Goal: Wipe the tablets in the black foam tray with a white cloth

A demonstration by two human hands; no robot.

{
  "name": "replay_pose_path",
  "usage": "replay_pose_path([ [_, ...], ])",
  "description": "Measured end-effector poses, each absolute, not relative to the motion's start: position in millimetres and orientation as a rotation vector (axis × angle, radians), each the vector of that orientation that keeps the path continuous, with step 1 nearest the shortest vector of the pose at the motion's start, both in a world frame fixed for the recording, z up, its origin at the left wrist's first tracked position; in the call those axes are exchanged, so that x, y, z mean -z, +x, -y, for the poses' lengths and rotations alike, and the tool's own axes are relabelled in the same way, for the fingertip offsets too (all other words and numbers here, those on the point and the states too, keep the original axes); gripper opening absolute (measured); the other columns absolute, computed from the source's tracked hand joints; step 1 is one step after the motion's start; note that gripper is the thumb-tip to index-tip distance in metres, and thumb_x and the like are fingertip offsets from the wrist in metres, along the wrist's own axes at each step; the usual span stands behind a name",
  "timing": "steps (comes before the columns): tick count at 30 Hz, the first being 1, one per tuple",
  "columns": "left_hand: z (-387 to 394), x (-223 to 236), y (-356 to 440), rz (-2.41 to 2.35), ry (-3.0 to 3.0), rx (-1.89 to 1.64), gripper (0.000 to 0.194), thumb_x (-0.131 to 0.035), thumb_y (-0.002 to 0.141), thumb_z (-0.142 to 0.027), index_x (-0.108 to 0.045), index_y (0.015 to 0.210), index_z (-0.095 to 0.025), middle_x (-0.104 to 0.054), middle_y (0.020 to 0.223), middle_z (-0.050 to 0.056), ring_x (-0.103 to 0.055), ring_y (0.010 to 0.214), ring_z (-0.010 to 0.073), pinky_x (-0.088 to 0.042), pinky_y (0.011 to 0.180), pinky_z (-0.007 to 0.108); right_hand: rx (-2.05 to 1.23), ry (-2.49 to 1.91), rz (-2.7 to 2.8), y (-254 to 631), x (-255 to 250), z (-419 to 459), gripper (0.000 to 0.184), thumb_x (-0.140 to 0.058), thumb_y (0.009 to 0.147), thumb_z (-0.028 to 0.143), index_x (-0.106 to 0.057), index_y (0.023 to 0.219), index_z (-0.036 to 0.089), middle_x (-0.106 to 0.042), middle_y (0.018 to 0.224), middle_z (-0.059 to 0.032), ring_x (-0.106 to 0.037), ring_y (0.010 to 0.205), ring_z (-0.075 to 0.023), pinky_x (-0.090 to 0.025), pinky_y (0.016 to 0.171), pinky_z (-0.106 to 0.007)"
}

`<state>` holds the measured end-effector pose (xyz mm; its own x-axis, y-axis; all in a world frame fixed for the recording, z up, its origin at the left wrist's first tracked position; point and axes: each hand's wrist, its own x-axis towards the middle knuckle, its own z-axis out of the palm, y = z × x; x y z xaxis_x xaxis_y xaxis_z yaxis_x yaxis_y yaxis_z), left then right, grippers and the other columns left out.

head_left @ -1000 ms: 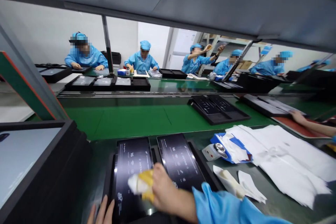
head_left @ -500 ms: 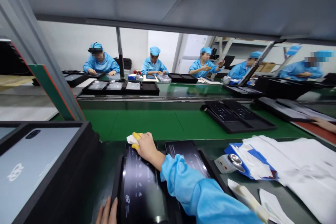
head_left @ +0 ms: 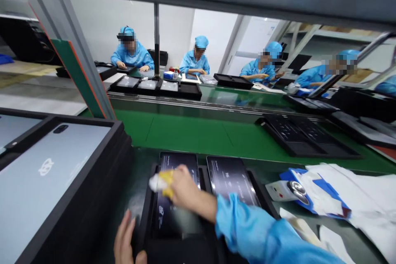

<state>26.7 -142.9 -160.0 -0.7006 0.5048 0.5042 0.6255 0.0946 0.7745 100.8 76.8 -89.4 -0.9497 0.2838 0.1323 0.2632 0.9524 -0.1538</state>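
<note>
A: What is held in the right hand (head_left: 185, 189)?

B: A white wiping cloth (head_left: 158, 181) is clenched in it, with yellow finger cots seen on the fingertips (head_left: 168, 178). The cloth is pressed onto the dark screen of the left tablet (head_left: 177, 198), which is found directly under the grip.

A: And the left hand (head_left: 125, 241)?

B: It is laid flat and open against the near left edge of the black tray (head_left: 145, 222) in which that tablet is seated; nothing is grasped.

A: What is seen around the grip?

B: Just to the right of it, a second tablet (head_left: 232, 179) is lain in the same tray, screen up. Further right, a small white dispenser (head_left: 286, 189) is rested on a blue and white packet (head_left: 312, 196), beside a spread of white sheets (head_left: 365, 198). To the left of the grip, a stack of black trays (head_left: 102, 181) is topped by a grey tablet back (head_left: 40, 173). Beyond the grip, a green conveyor belt (head_left: 198, 134) is crossed by another black tray (head_left: 306, 136), and workers in blue gowns (head_left: 194, 62) are seated at the far side.
</note>
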Motion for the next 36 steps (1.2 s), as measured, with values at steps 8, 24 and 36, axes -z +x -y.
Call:
replay_pose_path([
  [8,157,155,19,2.506,-1.144,1.823,0.047,-0.031,0.102,-0.042,-0.035,0.148,-0.038,-0.035,0.16,0.004,-0.034,0.146,0.025,-0.026,0.122,0.055,-0.225,-0.223,2.801,120,105,-20,0.045,-0.063,0.089,0.029,-0.06,0.132,0.015,-0.072,0.113,-0.0139,-0.062,0.097,-0.0276,-0.038,0.092,-0.044],
  [24,153,135,16,2.636,-1.115,1.738,0.055,-0.028,0.1,-0.054,-0.045,0.14,-0.02,-0.038,0.156,0.016,-0.036,0.144,0.0296,-0.025,0.122,0.06,-0.265,-0.568,2.782,160,106,-40,0.047,-0.062,0.093,0.032,-0.06,0.135,0.012,-0.069,0.119,-0.0185,-0.061,0.107,-0.0323,-0.034,0.099,-0.05],
  [36,151,129,15,2.637,-1.16,1.661,0.055,-0.031,0.1,-0.052,-0.047,0.137,-0.015,-0.042,0.152,0.019,-0.037,0.142,0.0299,-0.026,0.121,0.06,-0.273,-0.813,2.729,156,87,-77,0.05,-0.064,0.095,0.033,-0.055,0.141,0.012,-0.066,0.126,-0.0193,-0.06,0.111,-0.0309,-0.034,0.101,-0.049],
])
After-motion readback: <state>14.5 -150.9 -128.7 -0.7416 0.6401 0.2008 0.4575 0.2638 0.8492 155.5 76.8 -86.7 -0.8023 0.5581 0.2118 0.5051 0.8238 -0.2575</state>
